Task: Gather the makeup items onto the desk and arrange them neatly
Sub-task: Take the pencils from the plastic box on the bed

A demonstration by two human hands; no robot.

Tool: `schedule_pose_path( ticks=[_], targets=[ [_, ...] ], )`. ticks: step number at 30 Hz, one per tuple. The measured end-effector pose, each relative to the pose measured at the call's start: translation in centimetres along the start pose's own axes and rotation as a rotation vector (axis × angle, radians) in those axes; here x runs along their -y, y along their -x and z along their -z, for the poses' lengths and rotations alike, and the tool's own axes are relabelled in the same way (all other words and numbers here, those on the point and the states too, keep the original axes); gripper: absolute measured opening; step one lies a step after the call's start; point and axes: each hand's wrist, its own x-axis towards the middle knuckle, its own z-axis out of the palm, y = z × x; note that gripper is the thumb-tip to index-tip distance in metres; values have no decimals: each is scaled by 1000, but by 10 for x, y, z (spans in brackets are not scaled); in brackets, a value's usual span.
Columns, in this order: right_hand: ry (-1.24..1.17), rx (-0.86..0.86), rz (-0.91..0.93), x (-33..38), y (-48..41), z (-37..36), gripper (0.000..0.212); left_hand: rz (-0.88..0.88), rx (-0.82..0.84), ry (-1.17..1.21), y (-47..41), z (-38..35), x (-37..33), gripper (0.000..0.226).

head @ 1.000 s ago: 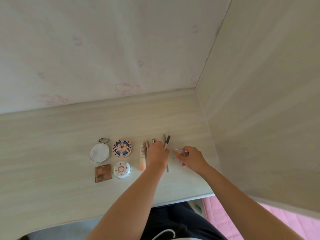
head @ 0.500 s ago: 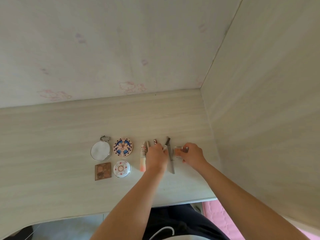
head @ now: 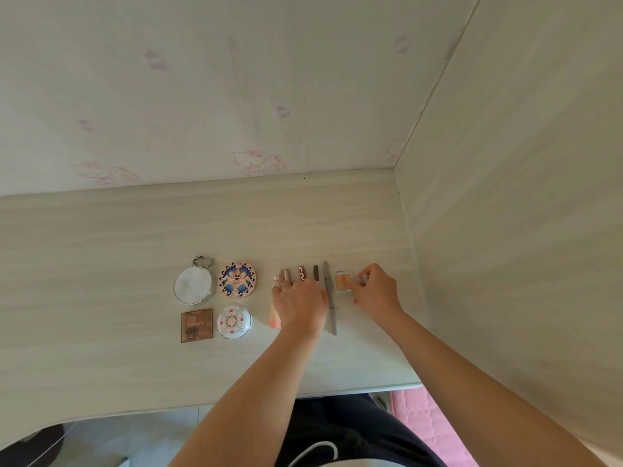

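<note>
On the pale wooden desk lie a round mirror, a blue patterned compact, a brown square palette and a white floral compact. To their right is a row of slim tubes and a long grey pencil. My left hand rests flat over the lower ends of the tubes. A small clear case with orange inside sits right of the pencil, and my right hand pinches its right side.
A wall panel rises along the desk's right side and another wall with faint pink cartoon prints stands behind it. The desk's front edge runs below my arms, with a pink mat on the floor.
The grey pencil now lies straight in the row. My right hand has set the small clear case down flat next to it, with its orange inside showing.
</note>
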Motion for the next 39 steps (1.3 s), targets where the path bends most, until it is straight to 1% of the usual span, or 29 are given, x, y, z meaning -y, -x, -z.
schedule_pose_path(
  ticks=[1, 6, 9, 10, 12, 15, 17, 19, 21, 26, 28, 29, 31, 32, 34, 36, 39],
  targets=[
    [-14, -7, -2, -2, 0, 3, 10, 0, -3, 0, 0, -1, -1, 30],
    [-139, -57, -42, -14, 6, 15, 19, -30, -44, 12, -1, -7, -1, 31],
    [-196, -42, -78, -21, 8, 19, 14, -37, -132, 45, 4, -7, 0, 38],
    [-217, -27, -86, -23, 9, 19, 12, -53, -168, 67, 6, -6, -1, 37],
    [-279, 5, -86, -24, 10, 19, 12, -151, -215, 138, 10, -6, -1, 37],
    [-343, 49, -72, -21, 14, 18, 13, -361, -174, 312, 17, -9, -3, 48],
    [-358, 78, -73, -17, 16, 18, 11, -449, -132, 412, 22, -10, -7, 56],
    [-366, 123, -92, -13, 18, 18, 10, -483, -112, 468, 25, -11, -12, 61],
    [-364, 156, -111, -11, 20, 18, 15, -492, -80, 501, 25, -11, -17, 61],
    [-375, 185, -143, -12, 24, 20, 26, -503, -104, 538, 26, -13, -20, 44],
    [-349, 170, -182, -14, 23, 22, 30, -497, -106, 533, 27, -15, -17, 42],
    [-341, 159, -203, -16, 21, 24, 29, -495, -106, 506, 26, -17, -16, 43],
    [-361, 129, -229, -18, 18, 26, 15, -500, -98, 414, 26, -21, -12, 48],
    [-373, 119, -234, -19, 17, 28, 14, -509, -98, 371, 27, -22, -11, 49],
    [-367, 118, -222, -21, 15, 29, 19, -532, -108, 295, 29, -25, -9, 49],
    [-302, 133, -186, -24, 15, 29, 22, -550, -125, 226, 31, -25, -9, 47],
    [-86, 86, -90, -27, 14, 27, 26, -571, -156, 150, 34, -23, -7, 45]
  ],
)
